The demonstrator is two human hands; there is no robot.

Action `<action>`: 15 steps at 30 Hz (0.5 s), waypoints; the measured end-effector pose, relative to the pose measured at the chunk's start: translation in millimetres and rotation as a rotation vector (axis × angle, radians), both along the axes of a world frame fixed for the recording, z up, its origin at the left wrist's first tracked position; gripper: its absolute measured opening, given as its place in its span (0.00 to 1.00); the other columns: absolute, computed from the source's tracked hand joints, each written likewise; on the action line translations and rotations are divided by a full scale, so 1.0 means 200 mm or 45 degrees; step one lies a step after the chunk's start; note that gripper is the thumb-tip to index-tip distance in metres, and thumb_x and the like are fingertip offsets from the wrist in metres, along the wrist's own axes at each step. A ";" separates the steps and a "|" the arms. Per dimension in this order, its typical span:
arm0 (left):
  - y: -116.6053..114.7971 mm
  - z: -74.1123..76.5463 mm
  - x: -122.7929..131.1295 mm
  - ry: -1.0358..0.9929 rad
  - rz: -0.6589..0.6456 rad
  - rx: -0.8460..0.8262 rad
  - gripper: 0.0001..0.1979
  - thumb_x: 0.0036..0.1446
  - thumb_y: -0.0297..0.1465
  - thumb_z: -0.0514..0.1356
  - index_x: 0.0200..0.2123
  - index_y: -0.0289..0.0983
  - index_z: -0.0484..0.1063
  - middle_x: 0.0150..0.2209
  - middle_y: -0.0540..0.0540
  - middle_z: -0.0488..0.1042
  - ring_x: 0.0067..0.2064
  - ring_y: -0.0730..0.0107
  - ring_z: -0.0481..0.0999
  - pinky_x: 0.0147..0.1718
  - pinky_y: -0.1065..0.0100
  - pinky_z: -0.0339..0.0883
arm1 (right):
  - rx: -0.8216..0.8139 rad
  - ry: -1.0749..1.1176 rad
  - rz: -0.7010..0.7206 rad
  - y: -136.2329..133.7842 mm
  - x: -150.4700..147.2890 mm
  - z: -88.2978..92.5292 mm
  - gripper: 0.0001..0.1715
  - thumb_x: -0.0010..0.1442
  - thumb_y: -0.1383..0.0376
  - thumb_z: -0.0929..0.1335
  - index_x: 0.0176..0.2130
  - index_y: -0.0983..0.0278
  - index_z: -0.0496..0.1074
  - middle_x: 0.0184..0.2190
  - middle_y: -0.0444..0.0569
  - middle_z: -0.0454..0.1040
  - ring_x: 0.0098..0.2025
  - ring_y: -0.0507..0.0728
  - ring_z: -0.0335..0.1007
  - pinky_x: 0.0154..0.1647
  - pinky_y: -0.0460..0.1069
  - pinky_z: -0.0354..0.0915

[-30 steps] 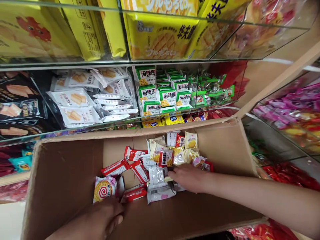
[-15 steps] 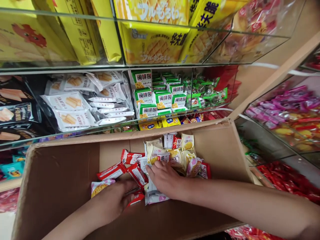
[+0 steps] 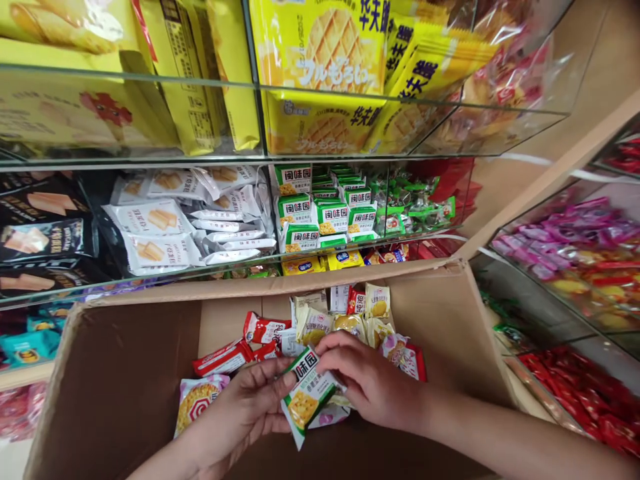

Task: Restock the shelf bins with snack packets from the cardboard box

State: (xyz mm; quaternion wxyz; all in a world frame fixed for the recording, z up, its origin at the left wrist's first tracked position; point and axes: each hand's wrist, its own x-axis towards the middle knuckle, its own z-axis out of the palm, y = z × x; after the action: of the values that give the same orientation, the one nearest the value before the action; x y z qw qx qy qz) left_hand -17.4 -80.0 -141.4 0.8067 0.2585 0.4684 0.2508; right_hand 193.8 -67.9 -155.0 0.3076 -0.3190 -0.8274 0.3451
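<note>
1. L hand (image 3: 255,400) of the person I'm watching: grip closed on one side of a grn/wht pkt (image 3: 310,403), thumb on its printed front, some fingers tucked behind.
2. R hand (image 3: 373,383): grip also on that pkt, pinching near its upper R edge; thumb mostly hidden, can't tell just how it presses.
3. So the pkt's held btwn both hands, tilted, front turned up, a pointed corner hanging down, over the loose snacks in an open cardboard box (image 3: 135,380). Can't tell how high above them.
4. L part of box: red pkts (image 3: 223,358) just past the L hand's fingers; a round-cracker pkt (image 3: 197,403) near the L wrist, partly covered by the forearm.
5. Mid box: cream pkts (image 3: 313,325) in a heap beyond the R hand, some overlapping. A pink/wht pkt (image 3: 397,350) lies to the R of that heap.
6. Right behind box: glass shelf (image 3: 150,279) w/ a bay of stacked grn/wht snacks (image 3: 333,217), same look as the held one. Wht pkts (image 3: 153,233) to the L, blk bags (image 3: 45,240) farther L, grn-wrapped sweets (image 3: 430,212) to the R.
7. Up top: yellow waffle bags (image 3: 345,53).
8. Far R: pink/purple sweets (image 3: 570,227), red pieces (image 3: 585,400) lower down.
</note>
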 end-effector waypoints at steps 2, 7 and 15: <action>0.01 0.00 0.03 0.108 0.082 0.103 0.19 0.44 0.36 0.67 0.40 0.38 0.71 0.35 0.46 0.77 0.35 0.66 0.76 0.34 0.67 0.70 | -0.321 0.206 -0.190 0.00 0.00 -0.01 0.15 0.59 0.73 0.58 0.43 0.63 0.65 0.42 0.51 0.68 0.44 0.52 0.65 0.45 0.49 0.64; 0.05 -0.07 0.06 0.233 0.032 0.572 0.20 0.40 0.41 0.68 0.37 0.40 0.70 0.34 0.52 0.76 0.37 0.69 0.74 0.39 0.70 0.69 | -0.862 0.285 -0.169 0.01 -0.01 0.00 0.13 0.55 0.63 0.66 0.41 0.64 0.67 0.35 0.46 0.72 0.36 0.52 0.67 0.36 0.46 0.64; 0.15 0.19 0.00 1.080 -0.077 1.686 0.18 0.55 0.37 0.55 0.50 0.50 0.62 0.49 0.51 0.71 0.49 0.66 0.70 0.47 0.70 0.67 | -0.317 0.240 -0.403 0.21 0.17 0.33 0.13 0.55 0.62 0.66 0.42 0.63 0.66 0.38 0.48 0.73 0.42 0.54 0.68 0.44 0.50 0.65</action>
State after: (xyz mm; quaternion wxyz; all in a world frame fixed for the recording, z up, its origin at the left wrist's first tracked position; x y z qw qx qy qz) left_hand -17.7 -49.4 -103.4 0.2436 0.7716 0.4823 0.3356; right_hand 226.9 -26.1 -89.5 0.3920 -0.4467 -0.6858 0.4202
